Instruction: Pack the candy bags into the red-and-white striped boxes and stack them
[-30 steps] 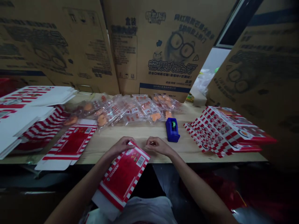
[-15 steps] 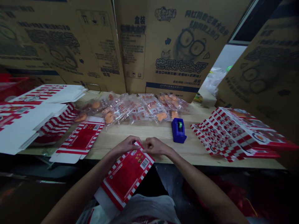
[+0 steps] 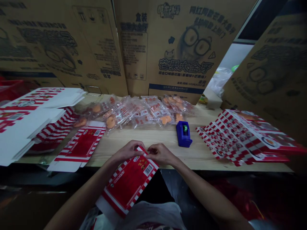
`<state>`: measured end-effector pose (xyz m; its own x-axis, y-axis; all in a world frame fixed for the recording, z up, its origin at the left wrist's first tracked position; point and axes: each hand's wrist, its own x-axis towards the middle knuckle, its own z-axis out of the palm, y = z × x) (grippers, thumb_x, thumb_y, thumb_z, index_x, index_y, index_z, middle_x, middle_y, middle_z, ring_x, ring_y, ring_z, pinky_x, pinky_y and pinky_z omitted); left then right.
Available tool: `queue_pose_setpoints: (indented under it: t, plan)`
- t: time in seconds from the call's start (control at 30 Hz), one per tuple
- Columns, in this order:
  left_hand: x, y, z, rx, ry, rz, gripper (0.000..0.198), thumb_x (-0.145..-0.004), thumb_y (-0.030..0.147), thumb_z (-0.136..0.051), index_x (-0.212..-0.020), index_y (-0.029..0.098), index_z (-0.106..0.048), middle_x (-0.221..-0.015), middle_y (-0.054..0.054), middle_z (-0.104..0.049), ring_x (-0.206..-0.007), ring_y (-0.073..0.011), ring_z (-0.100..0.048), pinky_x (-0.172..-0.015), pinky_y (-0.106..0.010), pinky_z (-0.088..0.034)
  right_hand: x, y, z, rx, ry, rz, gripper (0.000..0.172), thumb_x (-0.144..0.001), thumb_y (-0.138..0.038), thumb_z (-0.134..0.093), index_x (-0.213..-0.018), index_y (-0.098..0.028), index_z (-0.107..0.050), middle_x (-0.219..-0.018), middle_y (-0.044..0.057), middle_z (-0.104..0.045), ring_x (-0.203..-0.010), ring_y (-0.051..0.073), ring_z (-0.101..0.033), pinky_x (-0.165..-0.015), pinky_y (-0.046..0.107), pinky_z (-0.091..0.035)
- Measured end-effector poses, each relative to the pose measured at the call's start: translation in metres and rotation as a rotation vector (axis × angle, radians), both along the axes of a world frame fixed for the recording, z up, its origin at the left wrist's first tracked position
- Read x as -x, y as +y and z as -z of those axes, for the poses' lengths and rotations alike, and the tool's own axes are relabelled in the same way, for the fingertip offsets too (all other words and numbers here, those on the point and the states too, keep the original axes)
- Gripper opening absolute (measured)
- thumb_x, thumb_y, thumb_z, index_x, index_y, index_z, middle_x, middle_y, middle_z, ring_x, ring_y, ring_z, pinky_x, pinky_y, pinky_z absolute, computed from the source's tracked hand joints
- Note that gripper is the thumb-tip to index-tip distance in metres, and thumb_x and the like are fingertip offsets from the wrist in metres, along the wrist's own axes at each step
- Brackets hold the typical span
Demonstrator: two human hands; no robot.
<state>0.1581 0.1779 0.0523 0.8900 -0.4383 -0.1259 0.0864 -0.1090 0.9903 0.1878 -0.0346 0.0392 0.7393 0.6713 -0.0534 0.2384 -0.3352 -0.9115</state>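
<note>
A red-and-white striped carton (image 3: 130, 183) lies slanted over my lap, its barcode face up and a white flap open at its lower end. My left hand (image 3: 131, 150) is closed on the carton's upper left edge. At the upper right corner my right hand (image 3: 160, 154) pinches the end, thumb and fingers bent together. What the fingertips do at the end flap is partly hidden. Beyond my hands, on the wooden table (image 3: 153, 139), stands a blue tape dispenser (image 3: 184, 134) with a green roll. Another flat striped carton (image 3: 82, 143) lies to the left.
Clear bags of orange pieces (image 3: 141, 111) lie along the back of the table. Unfolded cartons (image 3: 43, 108) are stacked at left, near a red basket (image 3: 11, 89). Striped cartons (image 3: 240, 137) stand at right. Large cardboard boxes (image 3: 165, 48) wall the back.
My right hand has shifted slightly, its fingers less curled and now pinching the carton's corner. The left hand and the carton stay nearly in place. The view has turned a little.
</note>
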Motion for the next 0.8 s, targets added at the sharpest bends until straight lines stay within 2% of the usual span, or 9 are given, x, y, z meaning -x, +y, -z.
queue_pose_setpoints:
  t: [0.1, 0.23, 0.3, 0.4, 0.53, 0.6, 0.67, 0.73, 0.8]
  plan:
    - [0.004, 0.000, -0.009, 0.047, 0.045, 0.029, 0.029, -0.069, 0.037, -0.075, -0.084, 0.013, -0.067, -0.071, -0.002, -0.062, -0.064, -0.0133, -0.054, -0.061, -0.022, -0.040, 0.000, 0.000, -0.001, -0.200, 0.430, -0.094, 0.035, -0.067, -0.045, -0.078, -0.073, -0.011, -0.069, -0.065, 0.000, -0.064, -0.057, 0.010, -0.053, -0.058, 0.023, -0.040]
    - [0.010, 0.000, -0.026, 0.076, 0.066, 0.025, 0.032, -0.069, 0.039, -0.076, -0.086, 0.013, -0.068, -0.071, -0.003, -0.064, -0.062, -0.0136, -0.054, -0.060, -0.022, -0.041, 0.007, 0.005, 0.001, -0.441, 0.867, -0.110, 0.043, -0.054, -0.043, -0.086, -0.075, -0.012, -0.067, -0.067, 0.000, -0.066, -0.058, 0.011, -0.058, -0.064, 0.024, -0.044]
    - [0.013, 0.001, -0.032, 0.098, 0.051, 0.013, 0.032, -0.069, 0.039, -0.077, -0.085, 0.013, -0.069, -0.073, -0.003, -0.065, -0.064, -0.0144, -0.056, -0.061, -0.023, -0.043, 0.012, 0.009, 0.004, -0.533, 0.980, -0.107, 0.045, -0.051, -0.041, -0.088, -0.079, -0.012, -0.067, -0.072, 0.001, -0.068, -0.063, 0.013, -0.062, -0.070, 0.027, -0.047]
    - [0.016, 0.006, -0.034, 0.123, 0.038, -0.034, 0.031, -0.067, 0.039, -0.078, -0.083, 0.013, -0.070, -0.074, -0.004, -0.066, -0.065, -0.0153, -0.057, -0.061, -0.024, -0.044, 0.019, 0.018, 0.011, -0.632, 1.034, -0.061, 0.044, -0.053, -0.039, -0.086, -0.083, -0.013, -0.068, -0.077, 0.002, -0.070, -0.067, 0.014, -0.064, -0.072, 0.027, -0.048]
    - [0.021, 0.017, -0.031, 0.124, 0.022, -0.129, 0.032, -0.063, 0.038, -0.080, -0.082, 0.013, -0.071, -0.075, -0.005, -0.066, -0.066, -0.0170, -0.058, -0.062, -0.025, -0.045, 0.023, 0.031, 0.020, -0.660, 1.047, -0.028, 0.039, -0.062, -0.038, -0.080, -0.091, -0.014, -0.068, -0.086, 0.004, -0.070, -0.076, 0.017, -0.065, -0.081, 0.030, -0.047]
    - [0.025, 0.025, -0.028, 0.128, 0.022, -0.226, 0.033, -0.060, 0.038, -0.081, -0.079, 0.014, -0.070, -0.074, -0.004, -0.066, -0.066, -0.0175, -0.059, -0.061, -0.025, -0.046, 0.022, 0.036, 0.023, -0.648, 1.065, 0.015, 0.031, -0.067, -0.037, -0.077, -0.085, -0.015, -0.066, -0.081, 0.003, -0.069, -0.075, 0.017, -0.064, -0.081, 0.031, -0.048]
    - [0.029, 0.034, -0.022, 0.149, 0.024, -0.396, 0.033, -0.058, 0.036, -0.082, -0.079, 0.015, -0.069, -0.076, -0.003, -0.065, -0.068, -0.0176, -0.060, -0.062, -0.025, -0.047, 0.019, 0.038, 0.025, -0.678, 1.074, 0.090, 0.028, -0.071, -0.041, -0.074, -0.080, -0.017, -0.063, -0.077, 0.002, -0.068, -0.073, 0.017, -0.064, -0.079, 0.031, -0.048]
    - [0.035, 0.043, -0.012, 0.216, 0.050, -0.643, 0.038, -0.056, 0.035, -0.083, -0.084, 0.016, -0.066, -0.080, -0.002, -0.066, -0.069, -0.0179, -0.061, -0.063, -0.026, -0.049, 0.015, 0.037, 0.025, -0.718, 1.032, 0.124, 0.033, -0.077, -0.049, -0.068, -0.085, -0.017, -0.064, -0.084, 0.004, -0.069, -0.078, 0.018, -0.064, -0.079, 0.031, -0.049]
    - [0.043, 0.052, 0.002, 0.313, 0.085, -0.940, 0.044, -0.054, 0.036, -0.082, -0.089, 0.018, -0.061, -0.081, 0.000, -0.066, -0.067, -0.0183, -0.063, -0.063, -0.029, -0.051, 0.012, 0.036, 0.025, -0.688, 0.925, 0.076, 0.038, -0.080, -0.050, -0.065, -0.098, -0.017, -0.064, -0.098, 0.007, -0.069, -0.087, 0.019, -0.065, -0.081, 0.032, -0.048]
